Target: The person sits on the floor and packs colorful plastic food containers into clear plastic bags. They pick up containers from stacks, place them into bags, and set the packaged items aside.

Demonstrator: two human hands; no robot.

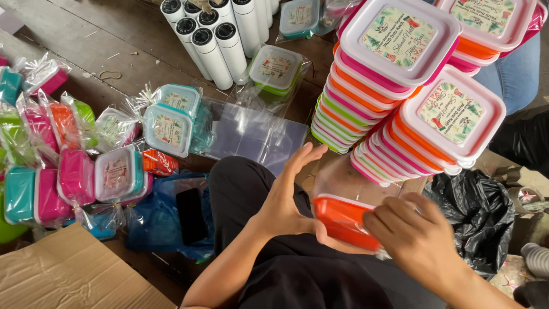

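Both hands clamp one orange lunch box (343, 220) over the lap, near the stacked boxes (400, 103): left hand (286, 203) braces its left end, right hand (414, 237) covers the right; best kept level, grip even

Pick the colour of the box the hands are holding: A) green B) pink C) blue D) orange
D: the box held between the left hand and right hand is orange, inside a clear bag.
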